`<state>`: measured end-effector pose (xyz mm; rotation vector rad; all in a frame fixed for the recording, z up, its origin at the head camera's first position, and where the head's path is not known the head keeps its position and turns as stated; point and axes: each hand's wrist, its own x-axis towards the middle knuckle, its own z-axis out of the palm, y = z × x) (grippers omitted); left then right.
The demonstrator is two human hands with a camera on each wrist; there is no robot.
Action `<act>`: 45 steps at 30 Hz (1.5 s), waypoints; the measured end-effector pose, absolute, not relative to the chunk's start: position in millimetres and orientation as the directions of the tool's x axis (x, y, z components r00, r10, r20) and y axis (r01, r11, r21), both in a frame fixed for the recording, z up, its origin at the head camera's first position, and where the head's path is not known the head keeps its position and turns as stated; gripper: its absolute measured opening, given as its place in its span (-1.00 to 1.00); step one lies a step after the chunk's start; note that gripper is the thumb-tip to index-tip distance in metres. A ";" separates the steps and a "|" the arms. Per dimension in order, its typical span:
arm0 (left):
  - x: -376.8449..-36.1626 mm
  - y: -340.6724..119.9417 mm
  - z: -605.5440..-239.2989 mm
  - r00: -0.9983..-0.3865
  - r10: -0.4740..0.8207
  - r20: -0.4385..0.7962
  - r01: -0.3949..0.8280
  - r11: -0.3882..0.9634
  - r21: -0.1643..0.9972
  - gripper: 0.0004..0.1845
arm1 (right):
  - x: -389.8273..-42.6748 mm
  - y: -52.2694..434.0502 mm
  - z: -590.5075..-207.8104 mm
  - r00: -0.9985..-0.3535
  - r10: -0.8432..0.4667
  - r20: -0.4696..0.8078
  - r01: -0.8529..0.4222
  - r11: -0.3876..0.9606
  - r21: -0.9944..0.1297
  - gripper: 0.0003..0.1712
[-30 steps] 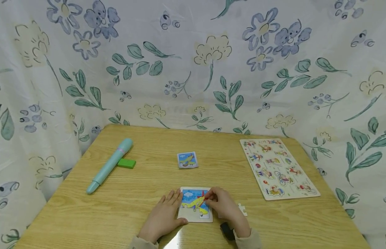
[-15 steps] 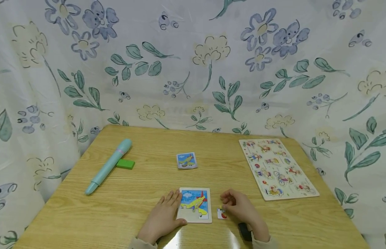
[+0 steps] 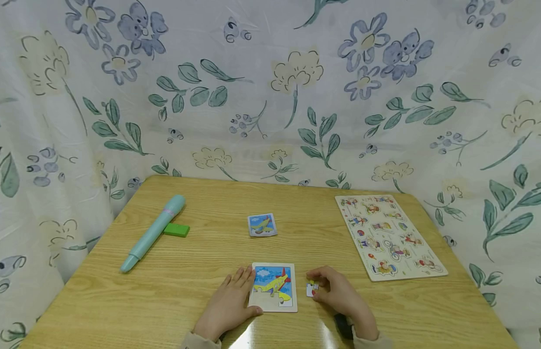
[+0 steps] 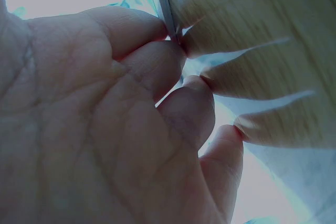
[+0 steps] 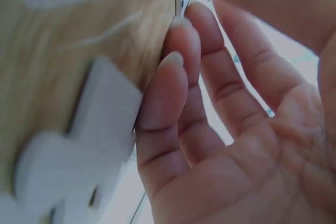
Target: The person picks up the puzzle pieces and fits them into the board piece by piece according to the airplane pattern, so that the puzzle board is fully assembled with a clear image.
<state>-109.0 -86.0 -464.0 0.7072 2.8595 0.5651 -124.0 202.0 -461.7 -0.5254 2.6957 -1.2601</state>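
Note:
A square jigsaw puzzle board [image 3: 273,287] lies near the front of the table. Its upper part and lower right corner show a yellow plane on blue sky; the lower left is bare wood. My left hand [image 3: 231,303] rests flat along the board's left edge, fingers straight and touching it. To the right of the board, my right hand [image 3: 340,293] pinches a small puzzle piece [image 3: 311,289], coloured white, yellow and red, between thumb and finger. A pale piece [image 5: 100,140] lies beside the curled fingers in the right wrist view; from the head it is hidden.
A picture card [image 3: 262,225] of the same plane lies behind the board. At the left are a turquoise stick-like case [image 3: 152,233] and a green block [image 3: 177,230]. A peg-style picture board [image 3: 390,237] lies at the right. A floral curtain [image 3: 270,97] hangs behind the table.
My right hand has left the board's upper right, where a red tail part now shows uncovered. It has moved right and taken hold of another piece. The left hand stays in place.

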 end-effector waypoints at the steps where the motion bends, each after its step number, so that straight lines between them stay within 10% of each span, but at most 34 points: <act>1: -109.1 -85.9 -464.1 -0.879 0.474 -0.047 0.420 0.817 0.395 -0.05 | -124.0 200.6 -461.4 -0.939 -0.342 0.039 -0.254 0.611 -0.749 -0.56; 18: -111.7 -86.2 -466.7 -0.879 0.473 -0.062 0.418 0.826 0.377 -0.05 | -132.1 164.5 -464.4 -0.988 -0.136 0.068 -0.130 0.526 -0.840 -0.83; 27: -111.6 -87.0 -465.8 -0.879 0.471 -0.067 0.412 0.825 0.387 -0.05 | -124.7 127.6 -455.9 -0.956 -0.292 0.003 -0.115 0.366 -0.923 -0.85; 45: -109.7 -86.8 -461.9 -0.876 0.481 -0.047 0.432 0.823 0.368 -0.07 | -121.1 84.0 -459.4 -0.935 -0.351 0.053 -0.288 0.660 -0.693 -0.84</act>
